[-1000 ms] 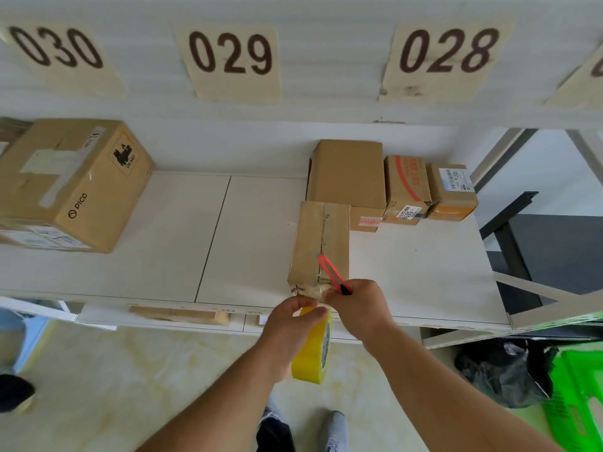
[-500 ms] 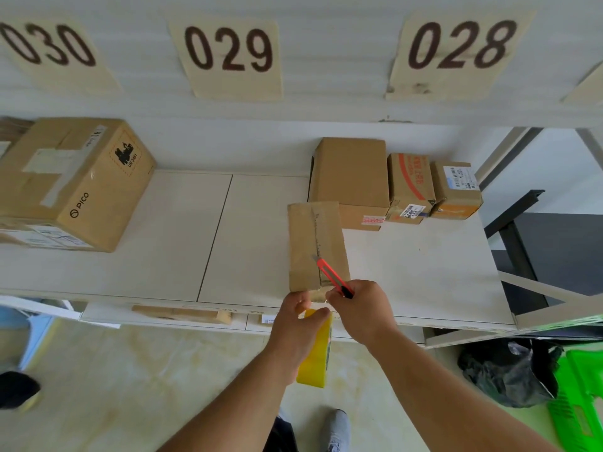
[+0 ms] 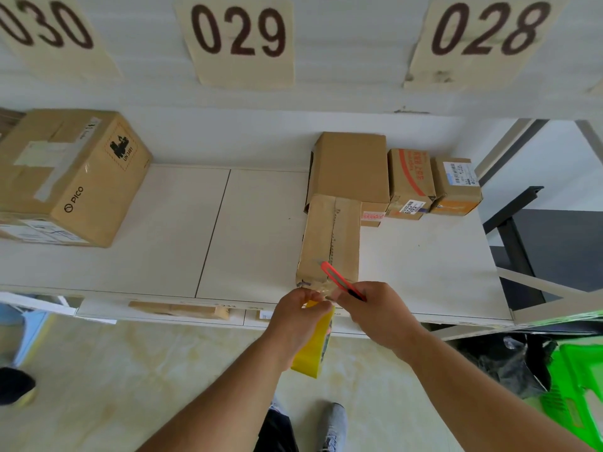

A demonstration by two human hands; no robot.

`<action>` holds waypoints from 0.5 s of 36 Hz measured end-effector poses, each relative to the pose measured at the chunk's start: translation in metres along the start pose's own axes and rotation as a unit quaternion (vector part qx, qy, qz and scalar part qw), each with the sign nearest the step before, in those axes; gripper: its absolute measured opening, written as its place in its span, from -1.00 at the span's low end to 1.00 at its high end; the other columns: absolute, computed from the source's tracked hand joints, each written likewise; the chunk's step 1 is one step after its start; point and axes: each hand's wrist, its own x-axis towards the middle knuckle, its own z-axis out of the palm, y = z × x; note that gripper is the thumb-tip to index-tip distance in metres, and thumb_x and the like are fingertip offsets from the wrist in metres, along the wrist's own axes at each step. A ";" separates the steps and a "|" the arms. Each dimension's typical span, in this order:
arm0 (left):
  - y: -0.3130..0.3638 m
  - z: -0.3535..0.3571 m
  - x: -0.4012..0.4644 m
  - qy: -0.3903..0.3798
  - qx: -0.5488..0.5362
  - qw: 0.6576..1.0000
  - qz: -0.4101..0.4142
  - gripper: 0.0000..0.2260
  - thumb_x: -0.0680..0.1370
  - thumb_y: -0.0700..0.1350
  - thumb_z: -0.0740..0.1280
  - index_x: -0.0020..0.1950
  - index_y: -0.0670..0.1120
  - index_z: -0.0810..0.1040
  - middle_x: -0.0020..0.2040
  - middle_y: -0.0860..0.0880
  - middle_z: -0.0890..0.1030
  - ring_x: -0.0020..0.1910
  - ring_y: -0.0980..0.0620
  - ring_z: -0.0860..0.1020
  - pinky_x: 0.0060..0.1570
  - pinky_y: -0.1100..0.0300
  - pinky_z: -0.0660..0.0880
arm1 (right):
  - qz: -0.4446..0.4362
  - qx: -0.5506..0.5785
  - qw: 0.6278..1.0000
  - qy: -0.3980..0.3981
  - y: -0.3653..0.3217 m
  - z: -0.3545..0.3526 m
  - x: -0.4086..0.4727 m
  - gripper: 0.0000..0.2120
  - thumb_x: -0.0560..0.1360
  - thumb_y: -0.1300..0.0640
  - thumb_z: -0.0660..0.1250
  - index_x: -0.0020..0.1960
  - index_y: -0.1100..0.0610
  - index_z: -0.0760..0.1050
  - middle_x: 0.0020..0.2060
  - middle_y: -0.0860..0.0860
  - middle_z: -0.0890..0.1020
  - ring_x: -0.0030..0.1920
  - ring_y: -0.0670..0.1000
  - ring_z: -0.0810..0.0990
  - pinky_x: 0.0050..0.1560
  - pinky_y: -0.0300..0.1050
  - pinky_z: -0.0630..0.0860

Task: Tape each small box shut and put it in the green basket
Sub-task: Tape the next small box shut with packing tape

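A long brown small box (image 3: pixel 329 239) lies on the white shelf (image 3: pixel 254 230), its near end at the shelf's front edge, with clear tape along its top seam. My left hand (image 3: pixel 298 316) grips a yellow tape roll (image 3: pixel 313 347) just below the box's near end. My right hand (image 3: pixel 375 309) grips a red utility knife (image 3: pixel 339 278), whose blade end lies over the near end of the box. The green basket (image 3: pixel 577 396) stands on the floor at the lower right, partly out of view.
Three more small boxes stand at the back right of the shelf: a plain one (image 3: pixel 352 168), one with red print (image 3: pixel 411 181), one with an orange side (image 3: pixel 455 187). A large PICO box (image 3: pixel 71 174) fills the left. A black bag (image 3: pixel 518 363) lies beside the basket.
The long box has swung slightly on the shelf, first to the left, then back. Both hands stayed at its near end, with the knife tip still over the taped end.
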 end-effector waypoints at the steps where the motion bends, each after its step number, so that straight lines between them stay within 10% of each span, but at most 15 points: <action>1: -0.001 0.001 0.000 -0.001 -0.001 1.000 -0.001 -0.86 0.48 0.00 0.46 -0.01 0.01 0.61 -0.02 -0.03 0.69 -0.02 -0.09 0.68 0.01 -0.02 0.63 | 0.013 0.018 1.000 0.002 0.001 0.000 0.000 -0.59 0.56 -0.06 0.40 -0.36 0.07 0.36 -0.49 -0.04 0.35 -0.45 -0.02 0.26 -0.39 -0.16 0.21; 10: -0.004 0.003 -0.003 0.008 -0.028 1.000 -0.011 -0.95 0.50 -0.01 0.41 -0.07 0.06 0.63 -0.07 -0.03 0.69 -0.12 -0.05 0.67 -0.03 -0.01 0.63 | 0.038 -0.019 0.999 0.003 -0.003 -0.010 -0.002 -0.49 0.56 -0.16 0.35 -0.33 0.23 0.43 -0.52 0.00 0.42 -0.48 -0.01 0.32 -0.41 -0.16 0.27; 18: -0.009 0.004 -0.005 0.031 -0.015 0.999 0.012 -0.88 0.60 0.08 0.32 0.02 0.08 0.59 0.03 0.07 0.64 -0.23 0.19 0.64 -0.19 0.20 0.56 | -0.283 -0.338 0.889 0.122 0.034 -0.024 -0.022 -0.65 0.66 -0.16 0.04 0.13 -0.07 0.56 -0.30 -0.13 0.61 -0.38 0.03 0.57 -0.42 -0.05 0.50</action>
